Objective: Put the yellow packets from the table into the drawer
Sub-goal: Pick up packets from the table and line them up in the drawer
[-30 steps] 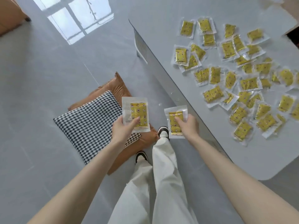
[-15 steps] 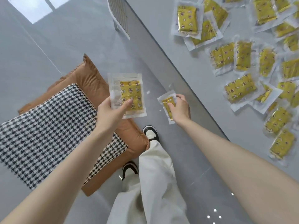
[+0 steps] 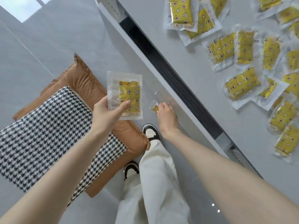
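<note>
My left hand (image 3: 108, 113) holds a yellow packet (image 3: 125, 94) in clear wrap, flat and facing up, above the floor left of the table. My right hand (image 3: 166, 118) is lower, by the table's side, gripping a second yellow packet (image 3: 154, 108); only its corner shows past my fingers. Several more yellow packets (image 3: 242, 84) lie scattered on the grey table top (image 3: 186, 62). Along the table's edge runs a dark narrow gap (image 3: 169, 75), the drawer's opening, just right of my right hand.
A brown cushion (image 3: 84, 83) with a black-and-white houndstooth cushion (image 3: 48, 126) on it lies on the grey floor at left. My legs in white trousers (image 3: 155, 183) and black-and-white shoes (image 3: 150, 131) stand beside the table.
The view has dropped closer to the table's side, and the dark drawer gap now shows. My right hand has lowered toward the table's edge, hiding most of its packet. The left hand still holds its packet.
</note>
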The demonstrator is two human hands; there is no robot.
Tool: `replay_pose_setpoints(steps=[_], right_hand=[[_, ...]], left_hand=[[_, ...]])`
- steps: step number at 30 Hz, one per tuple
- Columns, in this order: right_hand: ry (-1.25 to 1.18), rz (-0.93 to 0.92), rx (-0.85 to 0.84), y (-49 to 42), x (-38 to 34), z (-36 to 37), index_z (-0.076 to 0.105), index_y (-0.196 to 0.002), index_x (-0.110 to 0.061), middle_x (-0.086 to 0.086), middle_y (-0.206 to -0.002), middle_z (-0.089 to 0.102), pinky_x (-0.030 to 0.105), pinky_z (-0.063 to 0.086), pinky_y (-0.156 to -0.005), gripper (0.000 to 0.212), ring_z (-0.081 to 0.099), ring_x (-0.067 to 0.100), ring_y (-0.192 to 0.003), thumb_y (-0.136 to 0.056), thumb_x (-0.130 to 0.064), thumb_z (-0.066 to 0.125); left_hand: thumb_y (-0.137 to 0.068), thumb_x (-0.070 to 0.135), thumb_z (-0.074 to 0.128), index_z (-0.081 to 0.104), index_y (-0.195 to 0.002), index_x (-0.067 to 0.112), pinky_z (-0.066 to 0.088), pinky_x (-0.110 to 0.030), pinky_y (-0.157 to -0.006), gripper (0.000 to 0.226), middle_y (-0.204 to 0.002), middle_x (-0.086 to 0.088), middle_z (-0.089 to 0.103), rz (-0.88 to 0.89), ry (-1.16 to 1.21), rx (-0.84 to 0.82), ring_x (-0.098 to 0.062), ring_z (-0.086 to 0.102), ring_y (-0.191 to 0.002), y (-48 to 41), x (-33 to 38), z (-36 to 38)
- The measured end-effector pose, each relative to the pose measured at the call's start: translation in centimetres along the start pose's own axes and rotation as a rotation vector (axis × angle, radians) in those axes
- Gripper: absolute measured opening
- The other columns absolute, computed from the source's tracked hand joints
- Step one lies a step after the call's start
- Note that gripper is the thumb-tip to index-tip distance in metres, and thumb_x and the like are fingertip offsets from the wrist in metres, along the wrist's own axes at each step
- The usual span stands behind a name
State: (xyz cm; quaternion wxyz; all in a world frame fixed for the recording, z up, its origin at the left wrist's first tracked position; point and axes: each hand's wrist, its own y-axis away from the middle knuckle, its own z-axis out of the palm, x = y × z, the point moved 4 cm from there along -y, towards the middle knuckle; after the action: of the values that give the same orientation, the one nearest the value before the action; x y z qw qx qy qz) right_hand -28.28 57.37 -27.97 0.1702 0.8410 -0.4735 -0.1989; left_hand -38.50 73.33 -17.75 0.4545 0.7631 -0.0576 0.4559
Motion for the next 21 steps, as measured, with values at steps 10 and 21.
replay_pose_setpoints(steps=[10,21], right_hand=[[-0.316,-0.141,0.017,9.3,-6.0,-3.3,0.057,-0.116,-0.008,0.007,-0.106,0.063,0.029,0.040,-0.073,0.027,0.058,0.023,-0.098,-0.099,-0.027,0.048],[-0.424,0.140,-0.091,13.1,-1.4,-4.7,0.051,-0.130,-0.008,0.003,-0.143,0.047,0.032,0.034,-0.103,0.037,0.043,0.022,-0.127,-0.096,-0.023,0.049]], left_hand=[[-0.079,0.018,0.072,0.064,-0.096,0.027,0.055,-0.013,-0.065,0.021,-0.091,0.009,0.071,0.021,-0.039,-0.044,0.002,0.070,-0.075,3.2,1.0,-2.7],[-0.079,0.024,0.073,0.061,-0.111,0.021,0.057,-0.024,-0.076,0.035,-0.101,0.005,0.071,0.037,-0.116,-0.069,-0.007,0.070,-0.088,4.2,3.1,-2.8]])
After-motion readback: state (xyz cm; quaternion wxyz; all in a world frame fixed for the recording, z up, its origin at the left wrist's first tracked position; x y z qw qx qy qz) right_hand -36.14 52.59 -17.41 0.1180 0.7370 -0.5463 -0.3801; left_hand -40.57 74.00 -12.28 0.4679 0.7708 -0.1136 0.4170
